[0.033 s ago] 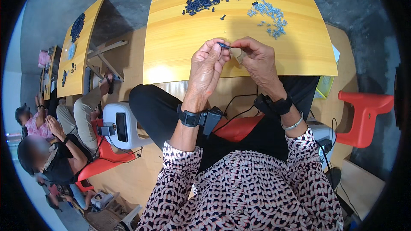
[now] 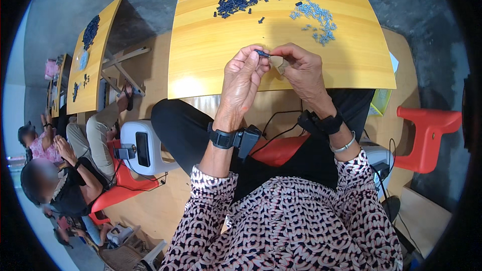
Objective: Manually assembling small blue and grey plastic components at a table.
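Note:
Above the near part of the yellow wood table (image 2: 211,65), my two hands meet. In the fingertips of my left hand (image 2: 241,73) a small dark blue-black plastic part (image 2: 261,53) is pinched, one end pointing right. My right hand (image 2: 304,70) is closed, its fingertips at that end of the part. A small beige piece (image 2: 277,63), like cloth or paper, shows between its thumb and fingers. Beyond my hands lie a pile of dark plastic parts (image 2: 236,3) and, to its right, a scatter of small clear bluish pieces (image 2: 324,22).
Left of me another table (image 2: 100,40) bears similar dark piles, and a seated person (image 2: 65,180) works there. A red stool (image 2: 427,138) stands at right, and a yellow-green crate (image 2: 381,101) is under the table's right side. Cables (image 2: 281,114) hang near my wrists.

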`<state>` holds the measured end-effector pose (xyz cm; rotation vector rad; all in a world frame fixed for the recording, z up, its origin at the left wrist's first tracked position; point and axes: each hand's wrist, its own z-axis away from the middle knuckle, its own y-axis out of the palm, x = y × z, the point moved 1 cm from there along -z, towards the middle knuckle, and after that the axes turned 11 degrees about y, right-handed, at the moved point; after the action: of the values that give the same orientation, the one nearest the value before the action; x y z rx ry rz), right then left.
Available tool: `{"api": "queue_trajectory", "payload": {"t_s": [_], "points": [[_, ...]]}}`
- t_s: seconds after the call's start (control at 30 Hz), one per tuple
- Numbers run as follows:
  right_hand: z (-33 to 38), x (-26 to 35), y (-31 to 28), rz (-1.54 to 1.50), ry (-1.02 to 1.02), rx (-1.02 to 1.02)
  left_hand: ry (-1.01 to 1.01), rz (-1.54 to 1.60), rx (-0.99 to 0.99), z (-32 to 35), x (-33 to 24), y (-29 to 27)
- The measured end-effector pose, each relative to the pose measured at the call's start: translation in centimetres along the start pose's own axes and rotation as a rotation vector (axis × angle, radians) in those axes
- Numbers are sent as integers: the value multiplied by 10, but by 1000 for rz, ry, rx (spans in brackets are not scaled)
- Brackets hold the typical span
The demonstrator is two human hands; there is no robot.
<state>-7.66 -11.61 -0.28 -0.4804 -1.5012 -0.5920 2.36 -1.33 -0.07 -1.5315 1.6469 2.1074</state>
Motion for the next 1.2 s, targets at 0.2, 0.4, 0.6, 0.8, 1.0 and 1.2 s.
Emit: {"api": "queue_trajectory", "payload": {"t_s": [0.2, 0.4, 0.6, 0.8, 1.0, 1.2], "points": [[0, 3, 1, -8, -8, -10, 8, -14, -10, 0, 0, 2], [1, 3, 0, 100, -44, -28, 4, -40, -5, 1, -1, 3], [2, 4, 4, 161, -136, -57, 4, -50, -41, 2, -2, 3], [2, 1, 7, 125, -180, -92, 32, -54, -63, 1, 0, 3], [2, -4, 6, 66, -142, -94, 45, -114, -71, 3, -1, 7], [3, 1, 5, 71, -135, -65, 48, -114, -57, 3, -1, 6]]}}
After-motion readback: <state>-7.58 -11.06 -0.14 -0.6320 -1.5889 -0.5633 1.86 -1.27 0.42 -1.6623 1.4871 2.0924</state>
